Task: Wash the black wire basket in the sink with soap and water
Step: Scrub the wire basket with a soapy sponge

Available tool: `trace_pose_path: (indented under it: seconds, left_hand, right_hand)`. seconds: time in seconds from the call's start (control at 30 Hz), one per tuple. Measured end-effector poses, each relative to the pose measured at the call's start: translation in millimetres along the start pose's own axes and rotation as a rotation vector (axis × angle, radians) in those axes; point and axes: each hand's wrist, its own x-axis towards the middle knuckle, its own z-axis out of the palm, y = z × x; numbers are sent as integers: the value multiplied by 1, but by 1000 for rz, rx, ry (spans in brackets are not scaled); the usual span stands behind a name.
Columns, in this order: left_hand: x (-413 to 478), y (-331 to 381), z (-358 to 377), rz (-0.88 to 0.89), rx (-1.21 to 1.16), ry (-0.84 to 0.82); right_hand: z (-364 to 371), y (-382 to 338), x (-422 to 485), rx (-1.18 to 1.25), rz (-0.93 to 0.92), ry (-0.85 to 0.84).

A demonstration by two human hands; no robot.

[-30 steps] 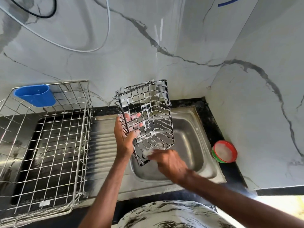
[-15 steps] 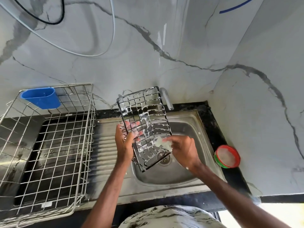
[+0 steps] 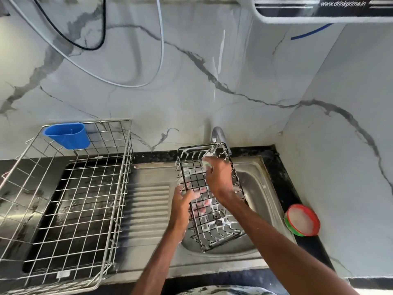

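The basket (image 3: 209,196) is tilted over the sink (image 3: 258,188), black wire grid streaked with white suds, its far rim up by the tap (image 3: 219,134). Left hand (image 3: 182,202) grips its left edge, fingers showing pink through the mesh. Right hand (image 3: 219,177) is inside the basket, fingers curled on a pale scrubber (image 3: 207,163) near the far rim. The sink is dull steel with a ribbed drainboard left of the bowl. Further left of the sink sits a big silver wire rack (image 3: 70,199) with a blue plastic cup (image 3: 67,135) hooked on it. Right of the sink, a round red-and-green soap tub (image 3: 302,219) sits on the black counter (image 3: 282,167).
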Motion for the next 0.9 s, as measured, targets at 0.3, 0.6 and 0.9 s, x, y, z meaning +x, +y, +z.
trace_pose_path:
  seconds: [0.3, 0.6, 0.9]
  left_hand:
    - [8, -1, -5, 61, 42, -32]
    - [11, 4, 2, -1, 238, 9]
    - [2, 5, 11, 111, 380, 95]
  right_hand:
    - [8, -21, -17, 82, -234, -187]
    - [10, -1, -6, 9, -310, -164]
    - [10, 4, -12, -284, -280, -330]
